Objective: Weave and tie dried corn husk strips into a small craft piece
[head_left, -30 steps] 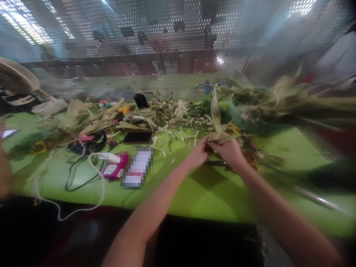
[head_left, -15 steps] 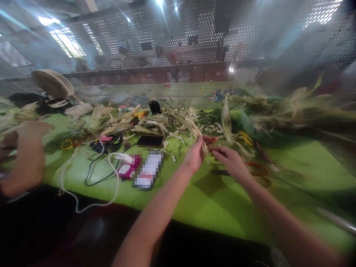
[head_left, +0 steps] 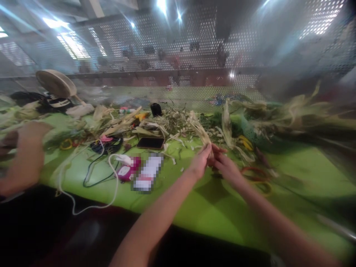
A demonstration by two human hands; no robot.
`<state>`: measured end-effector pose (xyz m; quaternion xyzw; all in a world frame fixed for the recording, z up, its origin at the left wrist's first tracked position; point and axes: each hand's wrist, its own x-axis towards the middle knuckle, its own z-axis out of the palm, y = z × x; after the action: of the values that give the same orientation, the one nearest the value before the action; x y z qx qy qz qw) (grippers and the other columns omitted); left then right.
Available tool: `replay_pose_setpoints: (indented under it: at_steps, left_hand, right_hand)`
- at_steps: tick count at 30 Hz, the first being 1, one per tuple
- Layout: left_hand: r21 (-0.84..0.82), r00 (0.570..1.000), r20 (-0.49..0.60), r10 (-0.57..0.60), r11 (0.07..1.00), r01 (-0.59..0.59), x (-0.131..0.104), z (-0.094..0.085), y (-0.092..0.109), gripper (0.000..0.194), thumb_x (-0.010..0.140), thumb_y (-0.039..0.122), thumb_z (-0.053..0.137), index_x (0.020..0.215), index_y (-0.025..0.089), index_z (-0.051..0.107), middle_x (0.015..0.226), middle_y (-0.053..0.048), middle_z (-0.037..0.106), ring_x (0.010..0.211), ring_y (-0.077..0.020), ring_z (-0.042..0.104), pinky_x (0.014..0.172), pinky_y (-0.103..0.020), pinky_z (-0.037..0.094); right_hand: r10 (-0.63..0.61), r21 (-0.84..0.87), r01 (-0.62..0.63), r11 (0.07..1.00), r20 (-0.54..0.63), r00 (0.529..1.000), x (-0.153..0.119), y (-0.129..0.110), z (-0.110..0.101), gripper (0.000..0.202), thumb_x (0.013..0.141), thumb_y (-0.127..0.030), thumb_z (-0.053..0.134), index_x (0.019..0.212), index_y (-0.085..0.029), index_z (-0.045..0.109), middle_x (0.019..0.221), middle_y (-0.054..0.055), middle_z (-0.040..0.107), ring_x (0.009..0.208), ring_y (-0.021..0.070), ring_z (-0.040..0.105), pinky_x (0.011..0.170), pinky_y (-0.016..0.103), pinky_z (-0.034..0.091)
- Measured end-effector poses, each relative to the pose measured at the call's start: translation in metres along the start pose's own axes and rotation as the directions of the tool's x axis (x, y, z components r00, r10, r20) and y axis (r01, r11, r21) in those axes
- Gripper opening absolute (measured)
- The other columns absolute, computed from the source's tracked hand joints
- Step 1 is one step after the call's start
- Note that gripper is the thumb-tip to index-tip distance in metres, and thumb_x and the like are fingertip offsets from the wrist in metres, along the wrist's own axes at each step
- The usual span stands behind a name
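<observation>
Above the green table (head_left: pixel 178 200), my left hand (head_left: pixel 202 160) is closed around the lower end of a bundle of dry corn husk (head_left: pixel 199 128), whose pale strips point up and away from me. My right hand (head_left: pixel 226 165) meets it from the right, its fingers bent in and pressed against the husk's lower end. Fingertips of both hands overlap there, so the gripped end is mostly hidden. Just right of my right hand lie scissors with orange handles (head_left: pixel 254 172), partly blurred.
A phone (head_left: pixel 150 143), a blurred-out phone (head_left: pixel 148 172), a magenta power strip (head_left: pixel 129 171) and a white cable (head_left: pixel 96 207) lie left. Husk scraps (head_left: pixel 155 124) cover the back. A green basket (head_left: pixel 250 128) holds husks at right. Another person's arm (head_left: pixel 29 155) reaches in at far left.
My hands have come together and shifted slightly right and down with the husk. My right fingers, apart from the left hand before, now press at the husk's lower end.
</observation>
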<state>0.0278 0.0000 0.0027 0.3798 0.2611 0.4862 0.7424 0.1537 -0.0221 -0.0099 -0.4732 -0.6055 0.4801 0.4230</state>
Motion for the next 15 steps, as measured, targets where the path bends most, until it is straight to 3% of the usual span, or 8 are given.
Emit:
replay_pose_setpoints:
  at_steps: [3, 5, 9, 11, 13, 15]
  left_hand:
    - [-0.026, 0.992, -0.111, 0.061, 0.998, -0.064, 0.002, -0.004, 0.007, 0.028, 0.084, 0.045, 0.062, 0.088, 0.017, 0.057, 0.073, -0.001, 0.061, 0.062, -0.0104, 0.055, 0.055, -0.022, 0.041]
    - [-0.072, 0.987, -0.127, 0.098, 0.992, -0.108, 0.002, -0.005, 0.013, 0.023, 0.085, 0.040, 0.061, 0.085, 0.017, 0.055, 0.064, 0.003, 0.051, 0.058, -0.0084, 0.050, 0.058, -0.021, 0.042]
    - [-0.093, 0.994, -0.081, 0.069, 0.993, -0.077, -0.001, -0.006, 0.023, 0.025, 0.086, 0.039, 0.060, 0.078, 0.017, 0.051, 0.053, 0.008, 0.030, 0.044, -0.0051, 0.024, 0.045, -0.019, 0.024]
    - [0.005, 0.994, -0.097, 0.059, 0.998, -0.059, -0.002, -0.006, 0.022, 0.028, 0.086, 0.042, 0.060, 0.076, 0.018, 0.050, 0.053, 0.008, 0.028, 0.044, -0.0053, 0.020, 0.044, -0.020, 0.017]
    - [0.188, 0.988, -0.129, 0.083, 0.980, -0.058, -0.002, -0.007, 0.017, 0.031, 0.087, 0.044, 0.058, 0.074, 0.017, 0.052, 0.054, 0.006, 0.033, 0.046, -0.0066, 0.025, 0.046, -0.022, 0.020]
    - [0.401, 0.983, -0.120, 0.136, 0.913, -0.077, -0.002, -0.008, 0.009, 0.029, 0.089, 0.042, 0.054, 0.073, 0.017, 0.054, 0.057, 0.004, 0.041, 0.052, -0.0092, 0.034, 0.052, -0.024, 0.027]
  right_hand:
    - [0.046, -0.013, -0.045, 0.999, 0.048, 0.998, 0.000, 0.004, 0.005, 0.022, 0.081, -0.040, 0.058, 0.074, -0.020, 0.055, 0.070, -0.002, 0.056, 0.059, 0.0113, 0.049, 0.056, 0.024, 0.042]
    - [0.050, -0.057, -0.044, 0.997, 0.111, 0.993, -0.001, 0.006, 0.008, 0.019, 0.081, -0.036, 0.057, 0.071, -0.020, 0.053, 0.065, -0.003, 0.053, 0.055, 0.0110, 0.046, 0.053, 0.024, 0.039]
    - [-0.009, -0.183, 0.044, 0.982, 0.189, 0.982, -0.003, 0.005, 0.008, 0.016, 0.083, -0.034, 0.057, 0.076, -0.020, 0.061, 0.067, 0.000, 0.061, 0.060, 0.0148, 0.052, 0.056, 0.026, 0.041]
    - [-0.045, -0.297, 0.086, 0.951, 0.145, 0.988, -0.002, 0.000, 0.001, 0.019, 0.083, -0.038, 0.060, 0.082, -0.020, 0.066, 0.073, 0.002, 0.066, 0.064, 0.0172, 0.057, 0.059, 0.028, 0.042]
    - [-0.096, -0.363, 0.093, 0.927, 0.011, 0.995, -0.002, -0.009, -0.009, 0.026, 0.083, -0.045, 0.062, 0.091, -0.021, 0.069, 0.079, 0.003, 0.069, 0.068, 0.0188, 0.059, 0.061, 0.030, 0.043]
    - [-0.128, -0.291, 0.085, 0.953, -0.132, 0.983, -0.001, -0.017, -0.018, 0.036, 0.082, -0.049, 0.064, 0.103, -0.020, 0.067, 0.081, 0.004, 0.069, 0.071, 0.0188, 0.061, 0.062, 0.030, 0.045]
